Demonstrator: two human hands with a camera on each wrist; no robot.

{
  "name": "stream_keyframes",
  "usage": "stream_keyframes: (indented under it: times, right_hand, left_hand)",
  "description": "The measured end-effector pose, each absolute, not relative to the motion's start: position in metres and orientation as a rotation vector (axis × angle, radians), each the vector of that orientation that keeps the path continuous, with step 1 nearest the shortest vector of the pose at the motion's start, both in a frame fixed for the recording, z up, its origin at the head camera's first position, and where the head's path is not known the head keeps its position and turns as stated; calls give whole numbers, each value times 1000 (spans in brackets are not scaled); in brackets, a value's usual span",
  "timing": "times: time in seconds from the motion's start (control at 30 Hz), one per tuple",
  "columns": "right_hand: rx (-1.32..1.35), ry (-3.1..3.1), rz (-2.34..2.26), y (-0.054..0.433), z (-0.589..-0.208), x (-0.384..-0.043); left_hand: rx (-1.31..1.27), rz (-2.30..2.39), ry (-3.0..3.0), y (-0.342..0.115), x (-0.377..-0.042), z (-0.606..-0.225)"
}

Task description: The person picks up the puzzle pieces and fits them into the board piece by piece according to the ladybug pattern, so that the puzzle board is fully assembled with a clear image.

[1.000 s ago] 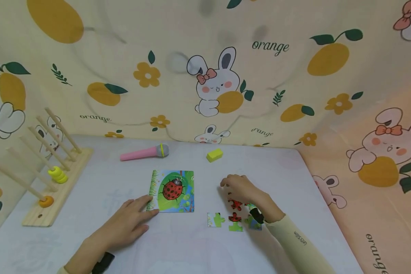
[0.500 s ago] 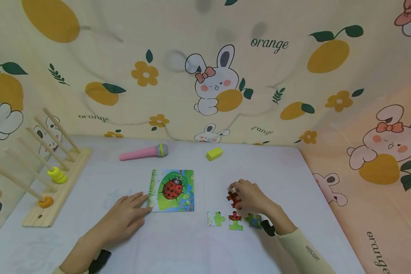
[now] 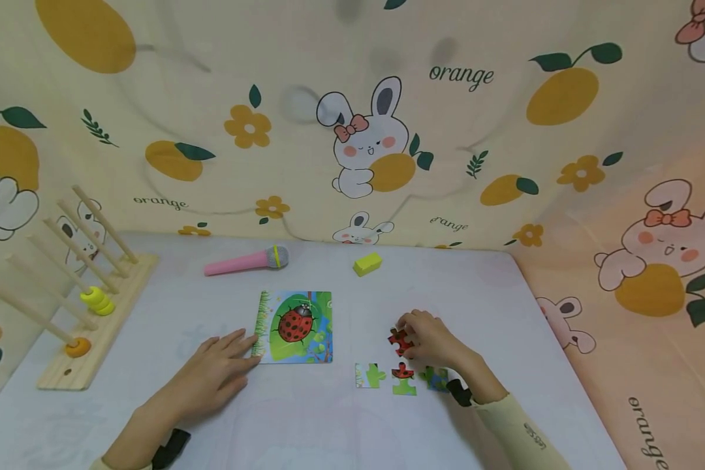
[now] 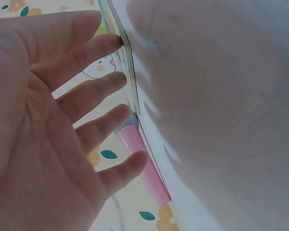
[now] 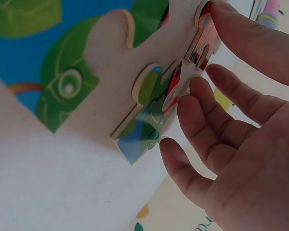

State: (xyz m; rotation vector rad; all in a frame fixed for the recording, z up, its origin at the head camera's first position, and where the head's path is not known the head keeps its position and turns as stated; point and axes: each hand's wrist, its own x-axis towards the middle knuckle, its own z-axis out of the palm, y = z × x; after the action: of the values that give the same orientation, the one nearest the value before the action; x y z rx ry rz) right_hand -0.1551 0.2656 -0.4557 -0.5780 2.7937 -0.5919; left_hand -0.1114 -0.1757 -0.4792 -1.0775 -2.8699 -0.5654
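A square ladybug picture board (image 3: 294,333) lies flat in the middle of the table. My left hand (image 3: 220,369) is spread beside it, fingertips at its left edge; in the left wrist view the fingers (image 4: 96,94) are straight and hold nothing. My right hand (image 3: 431,339) pinches a red ladybug puzzle piece (image 3: 399,341) between thumb and index finger, low over the table. In the right wrist view the same red piece (image 5: 201,41) sits between those tips. A green-blue piece with red (image 5: 144,115) lies by the other fingertips, mostly hidden under the hand from the head.
Nearer the front lie a white-green puzzle piece (image 3: 370,376), a red-green one (image 3: 404,380) and a blue-green one (image 3: 435,378). Farther back are a pink toy microphone (image 3: 247,262) and a yellow block (image 3: 367,264). A wooden peg rack (image 3: 111,326) with beads stands left.
My right hand has moved slightly right and toward me, onto the red puzzle piece, which now shows beside the fingers. My left hand has drawn back a little from over the board's edge.
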Motion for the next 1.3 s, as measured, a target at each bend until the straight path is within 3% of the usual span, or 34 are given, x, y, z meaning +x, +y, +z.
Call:
stream_keyframes:
  times: [0.83,1.3]
  right_hand:
    - [-517,2824,-620,265,-459,-158]
    - [-635,2809,-756,268,-458,-158]
  left_hand:
    - [-1076,-541,-2895,-174,-112,-480]
    - [-1072,-568,-2875,-175,-111,-483]
